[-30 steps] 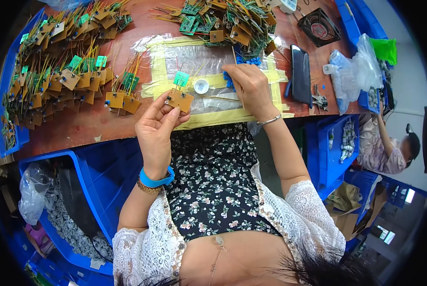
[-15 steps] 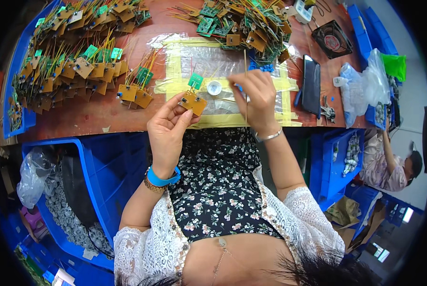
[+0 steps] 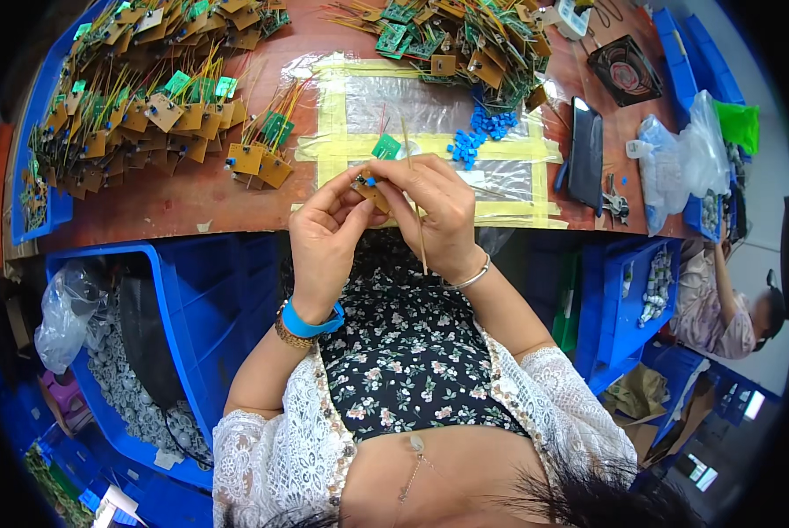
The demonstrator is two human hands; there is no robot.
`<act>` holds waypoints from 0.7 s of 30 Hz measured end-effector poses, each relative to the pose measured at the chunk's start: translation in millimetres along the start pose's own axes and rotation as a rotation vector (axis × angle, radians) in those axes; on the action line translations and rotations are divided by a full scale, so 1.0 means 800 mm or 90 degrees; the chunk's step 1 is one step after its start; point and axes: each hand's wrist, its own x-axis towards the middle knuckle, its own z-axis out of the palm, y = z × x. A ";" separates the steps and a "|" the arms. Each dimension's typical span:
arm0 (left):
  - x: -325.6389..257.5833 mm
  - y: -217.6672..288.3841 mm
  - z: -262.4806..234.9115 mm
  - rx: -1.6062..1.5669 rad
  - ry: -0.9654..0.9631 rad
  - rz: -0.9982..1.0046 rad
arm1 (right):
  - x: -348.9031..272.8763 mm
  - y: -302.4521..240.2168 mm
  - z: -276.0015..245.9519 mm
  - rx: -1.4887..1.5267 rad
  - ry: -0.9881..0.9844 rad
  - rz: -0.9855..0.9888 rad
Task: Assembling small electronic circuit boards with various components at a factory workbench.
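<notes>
While your left hand [image 3: 328,231] pinches the tan board [image 3: 372,198] above the desk's [image 3: 167,211] near edge, around mid-span, your right hand [image 3: 434,207] holds a thin stick [image 3: 407,134], with a small blue part [image 3: 370,181] at its fingertips. Key relation: that part sits at the board's far-left end, by the black component [image 3: 359,179]; seated or just off it, can't tell, fingers crowd the spot. Left hand steadies from the left, right comes at it from the right. Stick's long axis runs roughly square to the near edge. Green board [image 3: 385,148] lies beyond, toward the far edge.
</notes>
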 end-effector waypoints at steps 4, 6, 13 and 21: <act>0.000 0.000 -0.001 0.005 0.000 -0.003 | -0.004 -0.001 0.001 0.010 0.027 0.029; -0.001 -0.003 -0.002 0.003 -0.005 0.001 | -0.005 -0.001 0.000 0.006 0.024 0.030; -0.002 -0.006 -0.001 0.014 -0.012 0.004 | -0.004 0.001 0.001 -0.015 0.013 0.011; -0.002 -0.005 0.000 0.022 -0.001 0.009 | -0.002 0.000 0.001 0.002 0.000 0.016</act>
